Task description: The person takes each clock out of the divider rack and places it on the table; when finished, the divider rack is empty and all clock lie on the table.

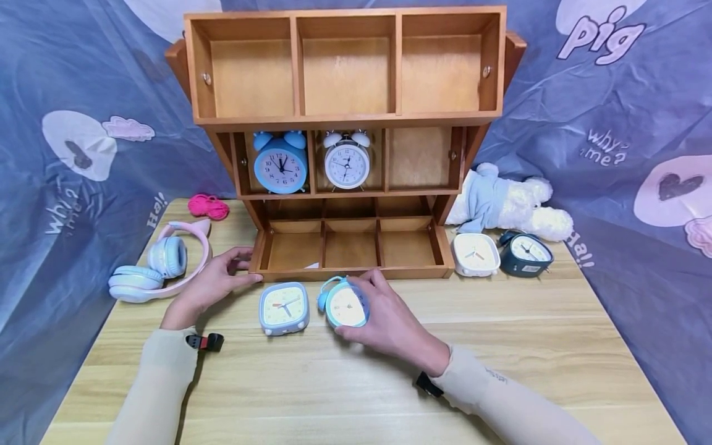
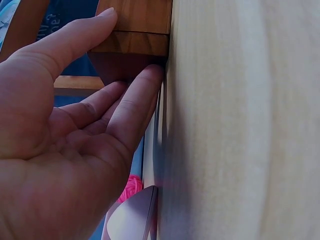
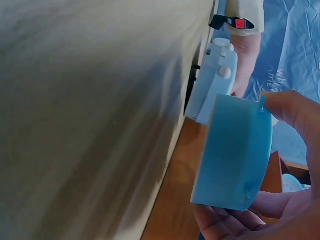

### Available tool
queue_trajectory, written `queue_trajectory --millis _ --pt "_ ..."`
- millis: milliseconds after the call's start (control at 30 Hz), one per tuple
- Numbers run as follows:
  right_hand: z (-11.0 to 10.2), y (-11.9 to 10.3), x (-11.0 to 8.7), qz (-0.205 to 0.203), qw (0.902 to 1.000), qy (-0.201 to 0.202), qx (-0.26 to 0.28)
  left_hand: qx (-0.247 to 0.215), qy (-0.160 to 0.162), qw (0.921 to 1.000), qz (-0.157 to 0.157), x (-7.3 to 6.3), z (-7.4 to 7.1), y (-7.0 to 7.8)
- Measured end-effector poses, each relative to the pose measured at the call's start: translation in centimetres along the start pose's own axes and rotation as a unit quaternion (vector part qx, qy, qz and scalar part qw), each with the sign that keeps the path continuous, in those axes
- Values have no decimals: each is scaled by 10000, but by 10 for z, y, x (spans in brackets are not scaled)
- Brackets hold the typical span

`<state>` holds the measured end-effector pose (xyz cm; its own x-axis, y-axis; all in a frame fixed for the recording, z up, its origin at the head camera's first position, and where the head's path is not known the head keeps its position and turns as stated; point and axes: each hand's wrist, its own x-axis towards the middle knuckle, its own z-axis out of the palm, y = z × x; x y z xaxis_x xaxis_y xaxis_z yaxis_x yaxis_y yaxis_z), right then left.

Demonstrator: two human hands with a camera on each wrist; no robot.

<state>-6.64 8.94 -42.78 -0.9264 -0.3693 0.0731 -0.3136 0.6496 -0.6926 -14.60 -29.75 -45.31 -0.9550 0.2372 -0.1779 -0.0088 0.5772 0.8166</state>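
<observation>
My right hand [image 1: 389, 315] grips a small round light-blue alarm clock [image 1: 347, 304] just in front of the wooden shelf [image 1: 356, 273]. The clock's bells and handle point left; in the right wrist view its blue casing [image 3: 235, 152] lies between thumb and fingers. My left hand [image 1: 214, 284] holds the shelf's front left corner, with the thumb on the front and the fingers along the side [image 2: 132, 107]. Between the hands, a square blue clock [image 1: 284, 308] stands on the table.
A blue twin-bell clock [image 1: 280, 165] and a white one [image 1: 347, 164] stand in the shelf's middle tier. Right of the shelf are a white square clock [image 1: 476, 254], a dark clock [image 1: 526, 254] and a plush toy [image 1: 512, 204]. Headphones [image 1: 167, 256] and pink yarn [image 1: 208, 206] lie left.
</observation>
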Motion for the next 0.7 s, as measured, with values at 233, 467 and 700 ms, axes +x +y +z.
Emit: queue_trajectory --millis 233,467,700 --pt "5 2 1 -41 9997 -195 -104 57 -11 10000 -39 1 0 1" --pt "8 4 3 -20 9994 -305 -172 110 19 9999 -44 1 -1 2" --pt "10 6 4 -4 9992 -356 -165 141 26 9999 -70 2 0 1"
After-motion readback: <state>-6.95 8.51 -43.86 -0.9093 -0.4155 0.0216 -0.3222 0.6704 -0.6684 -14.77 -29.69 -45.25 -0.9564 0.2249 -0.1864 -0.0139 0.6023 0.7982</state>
